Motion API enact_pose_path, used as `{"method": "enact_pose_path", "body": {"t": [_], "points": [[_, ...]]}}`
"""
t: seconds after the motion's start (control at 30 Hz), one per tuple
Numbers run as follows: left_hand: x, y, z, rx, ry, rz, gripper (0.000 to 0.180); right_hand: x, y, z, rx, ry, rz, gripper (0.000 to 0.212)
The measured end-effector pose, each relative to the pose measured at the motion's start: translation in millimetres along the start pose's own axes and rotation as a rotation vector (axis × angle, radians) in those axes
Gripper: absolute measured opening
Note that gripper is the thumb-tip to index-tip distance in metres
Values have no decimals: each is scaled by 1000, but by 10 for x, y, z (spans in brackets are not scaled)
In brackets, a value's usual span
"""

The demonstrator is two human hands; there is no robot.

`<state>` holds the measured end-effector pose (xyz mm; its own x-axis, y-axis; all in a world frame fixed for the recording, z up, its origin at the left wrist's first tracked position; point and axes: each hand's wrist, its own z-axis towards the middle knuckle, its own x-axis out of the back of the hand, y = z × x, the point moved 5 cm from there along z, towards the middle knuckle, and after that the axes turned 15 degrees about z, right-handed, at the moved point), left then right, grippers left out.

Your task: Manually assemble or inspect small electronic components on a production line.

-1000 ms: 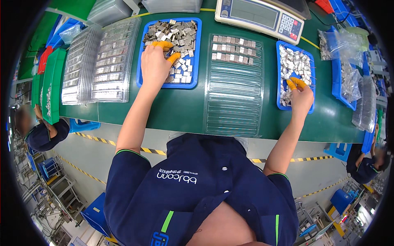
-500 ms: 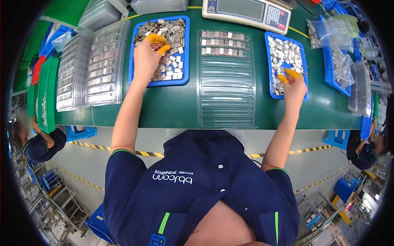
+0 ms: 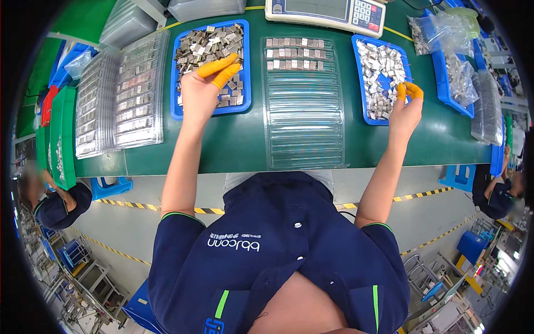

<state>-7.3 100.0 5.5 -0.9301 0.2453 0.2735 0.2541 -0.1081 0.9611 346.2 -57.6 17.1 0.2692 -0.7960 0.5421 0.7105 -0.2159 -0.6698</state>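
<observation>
Over the right part of a blue tray (image 3: 177, 106) heaped with small flat metal pieces (image 3: 208, 44), my left hand (image 3: 203, 92) holds its yellow-covered thumb and forefinger close together. Whatever is between those tips is too small to make out. At the right edge of a second blue tray (image 3: 360, 72) of small silvery-white pieces (image 3: 384, 61), my right hand (image 3: 406, 114) is bent into a pinch, also in yellow finger covers; its tips hide anything held. Between the trays lies a clear ribbed plastic tray (image 3: 303, 119), with two rows of metal pieces (image 3: 295, 54) in its far slots.
A white digital scale (image 3: 334, 16) stands behind the clear tray. Filled clear trays (image 3: 119, 106) are stacked at left, beside a green bin (image 3: 62, 139). Bagged parts (image 3: 459, 78) and a blue tray (image 3: 445, 92) stand at right. Other people sit at both sides.
My left hand has drawn back slightly toward me and right over the metal pieces. My right hand has moved a little right, from among the white pieces to the tray's edge. The view has shifted slightly.
</observation>
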Motion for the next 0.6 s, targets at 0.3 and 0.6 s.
{"method": "enact_pose_path", "body": {"t": [0.3, 0.6], "points": [[-1056, 248, -419, 282, -512, -798, 28, -351, -1089, -472, -132, -272, 982, 22], [-1160, 152, -428, 259, -468, -889, 26, -572, -1108, -750, -195, -508, 926, 26]]}}
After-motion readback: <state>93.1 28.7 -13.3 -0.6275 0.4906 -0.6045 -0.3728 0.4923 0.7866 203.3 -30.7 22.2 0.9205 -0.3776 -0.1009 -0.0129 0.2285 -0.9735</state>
